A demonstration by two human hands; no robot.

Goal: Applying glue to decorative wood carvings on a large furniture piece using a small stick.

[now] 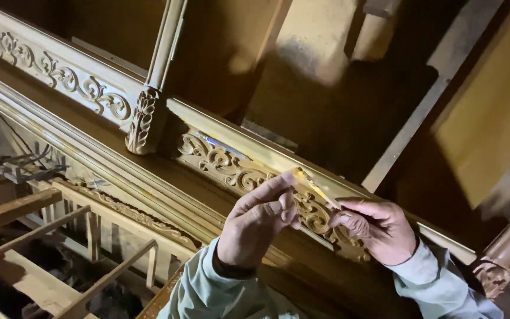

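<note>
While both hands meet over the carved scrollwork (pixel 249 171) of the wooden rail (pixel 60 139), the left hand (pixel 258 221) pinches one end of a thin yellowish strip (pixel 314 188) between thumb and fingertips, and the right hand (pixel 379 230) grips its other end with fingers curled tight. Held just above the carving and seemingly not pressed against it, the strip looks thin and stiff enough that uneven pull from either hand could snap or bend it. A slip could also drag its edge across the raised leaves and chip a fine curl, or drop it down among the wooden slats (pixel 90 236) below.
</note>
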